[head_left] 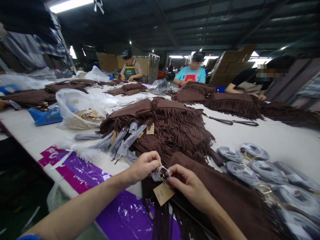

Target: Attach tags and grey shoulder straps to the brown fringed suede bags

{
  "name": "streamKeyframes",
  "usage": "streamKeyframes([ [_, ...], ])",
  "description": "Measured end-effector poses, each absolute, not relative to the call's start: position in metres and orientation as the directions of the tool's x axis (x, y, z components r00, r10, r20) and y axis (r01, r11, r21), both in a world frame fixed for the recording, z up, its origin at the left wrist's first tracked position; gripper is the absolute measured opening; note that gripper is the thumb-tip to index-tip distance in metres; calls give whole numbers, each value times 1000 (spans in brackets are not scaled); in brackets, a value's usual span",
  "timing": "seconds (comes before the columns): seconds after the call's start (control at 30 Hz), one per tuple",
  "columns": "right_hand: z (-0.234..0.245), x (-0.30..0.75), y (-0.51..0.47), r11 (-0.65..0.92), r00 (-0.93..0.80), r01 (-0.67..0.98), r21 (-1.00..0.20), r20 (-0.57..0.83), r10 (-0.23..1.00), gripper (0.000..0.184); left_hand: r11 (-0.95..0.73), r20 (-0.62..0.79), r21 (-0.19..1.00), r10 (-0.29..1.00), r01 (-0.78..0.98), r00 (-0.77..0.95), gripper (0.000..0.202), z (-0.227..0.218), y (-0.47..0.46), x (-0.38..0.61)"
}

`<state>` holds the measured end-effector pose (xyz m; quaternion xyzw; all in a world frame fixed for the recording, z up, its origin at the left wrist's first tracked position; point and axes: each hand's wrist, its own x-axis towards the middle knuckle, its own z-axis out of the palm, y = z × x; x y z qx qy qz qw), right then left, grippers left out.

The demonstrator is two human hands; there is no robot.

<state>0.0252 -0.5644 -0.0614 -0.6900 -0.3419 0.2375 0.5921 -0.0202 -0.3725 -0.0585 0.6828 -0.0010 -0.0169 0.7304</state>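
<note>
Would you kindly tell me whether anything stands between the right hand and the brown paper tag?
Nothing visible does: the right hand and left hand pinch the white string, and the paper tag shows unobstructed just below. The brown bag lies beneath, not between.

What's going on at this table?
A person's left hand and right hand pinch a thin white cord, with a tan tag just below, beside a brown fringed piece. Beyond it lies a pile of similar fringed pieces. Coiled straps lie to the right. Across the table, a co-worker in a light blue shirt is among more fringed pieces.
</note>
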Motion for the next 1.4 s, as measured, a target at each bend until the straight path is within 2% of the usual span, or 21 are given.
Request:
streamKeyframes([
  [0.07,-51,20,-572,-82,517,327,-941,106,849,7,108,-59,992,-19,61,998,19,-59,-370,-18],
  [0.17,-49,13,-577,-115,408,531,-840,134,903,36,130,-77,988,-8,78,997,22,-59,-369,-17],
  [0.2,-52,12,-577,-128,404,585,-801,151,902,41,127,-73,989,8,72,997,21,-58,-370,-18],
  [0.3,-63,11,-573,-104,417,667,-737,255,873,26,108,-60,993,71,53,996,18,-54,-370,-19],
  [0.43,-72,14,-568,-95,548,626,-774,351,759,17,233,-91,970,65,74,994,15,-50,-368,-19],
  [0.53,-75,14,-564,-159,665,573,-804,343,663,22,337,-125,935,32,107,992,17,-49,-365,-20],
  [0.77,-84,12,-558,-229,779,476,-849,286,558,30,490,-195,853,-13,177,981,26,-52,-359,-18],
  [1.0,-79,9,-555,-209,651,704,-679,498,573,20,338,-152,933,54,125,987,21,-50,-367,-21],
  [1.27,-76,9,-551,-257,667,707,-659,502,551,20,267,-107,960,71,84,992,22,-48,-368,-24],
  [1.4,-77,8,-550,-273,611,764,-584,521,596,23,211,-81,975,53,69,995,23,-50,-370,-25],
])
